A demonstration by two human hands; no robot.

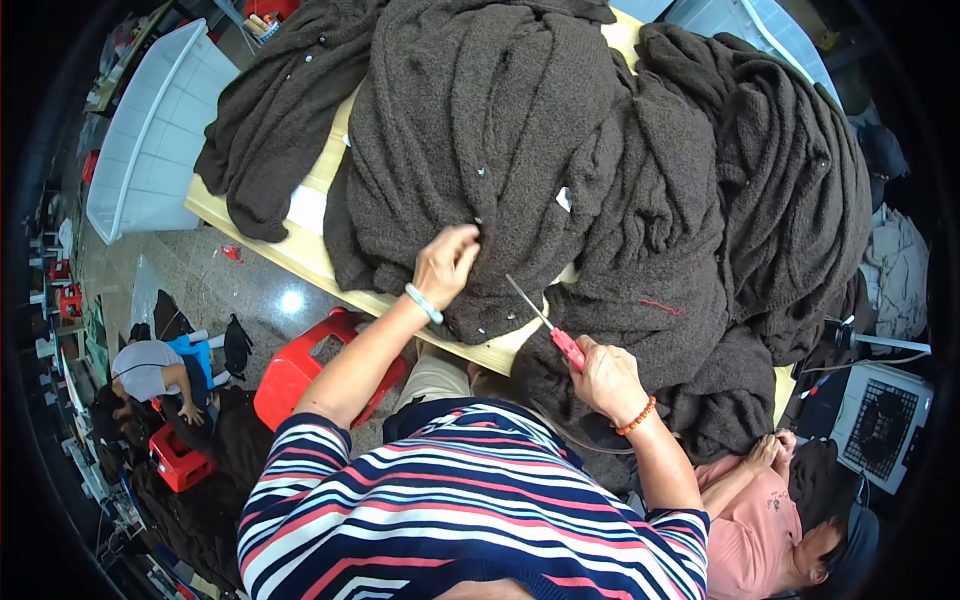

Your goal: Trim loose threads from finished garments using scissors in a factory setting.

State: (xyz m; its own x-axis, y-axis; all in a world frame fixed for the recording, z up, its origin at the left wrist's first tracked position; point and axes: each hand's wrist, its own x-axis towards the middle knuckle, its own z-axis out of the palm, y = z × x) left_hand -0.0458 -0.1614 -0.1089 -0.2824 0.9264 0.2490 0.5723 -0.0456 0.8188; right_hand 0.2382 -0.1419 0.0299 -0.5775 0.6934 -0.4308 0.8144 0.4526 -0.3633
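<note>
While my right hand (pixel 608 380) is wrapped snugly round a slim pink-handled tool (pixel 568 349), my left hand (pixel 447 266) is up at the dark brown knitwear (pixel 520 120), fingertips right by a small pale dot (pixel 478 220). Can't tell you if those left fingers are actually pinching cloth or just touching it, they're kinda blurred. The knitwear is heaped over most of the table (pixel 300 255), with some folds hanging past the near edge, and my 2 hands are around that edge too. Tool's metal shaft points away from me and a bit left, over the table. There's 1 red thread (pixel 662 306) lying on the heap on the table's right half, and 1 white tag (pixel 564 199) nearer its middle. Left of the table there's a big white bin (pixel 155 140), and 1 red stool (pixel 290 375) sits off its near edge. Also, 1 person in a pink top (pixel 745 530) is off the table's near right corner.
</note>
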